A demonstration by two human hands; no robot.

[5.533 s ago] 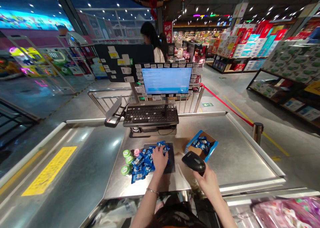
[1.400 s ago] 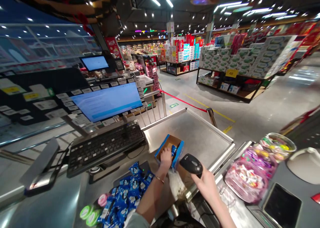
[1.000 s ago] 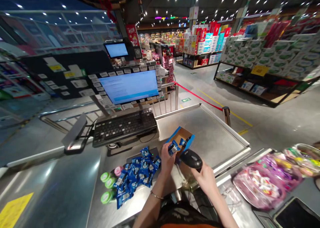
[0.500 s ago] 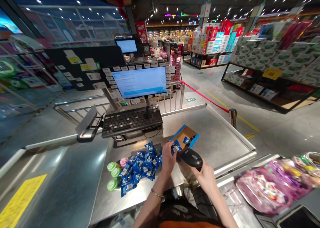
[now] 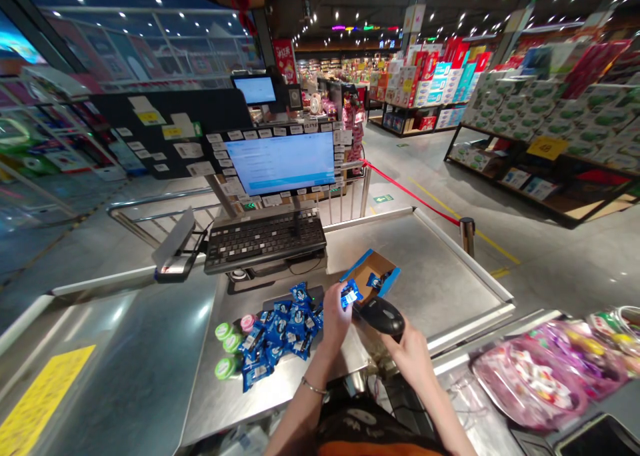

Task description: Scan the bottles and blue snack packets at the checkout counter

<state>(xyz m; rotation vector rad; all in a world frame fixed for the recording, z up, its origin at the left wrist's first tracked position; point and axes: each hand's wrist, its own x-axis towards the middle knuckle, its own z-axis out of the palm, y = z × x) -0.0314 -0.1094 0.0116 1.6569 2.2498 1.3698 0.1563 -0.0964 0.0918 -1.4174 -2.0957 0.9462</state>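
Between the fingers of my left hand (image 5: 336, 315) is a small blue packet (image 5: 351, 295), its pale label lit up and facing the scanner. My right hand (image 5: 410, 353) grips a black handheld barcode scanner (image 5: 383, 316), whose head points left at that packet. Just beyond both hands lies an open cardboard box (image 5: 367, 273) with blue edges and a few blue packets (image 5: 375, 281) inside. Left of my left hand, a heap of blue packets (image 5: 280, 329) covers part of the metal counter (image 5: 215, 403). Green-lidded containers (image 5: 225, 367) and a pink-lidded one (image 5: 247, 323) stand beside the heap.
A keyboard (image 5: 265, 239) and a label-framed monitor (image 5: 285, 163) stand behind the heap. Pink packaged goods (image 5: 530, 383) sit at the right. A raised metal edge (image 5: 465, 259) borders the counter, with a red barrier belt (image 5: 410, 193) beyond.
The scanner's light now shines on the label of the packet and on my left fingers. Both hands stay in almost the same place.
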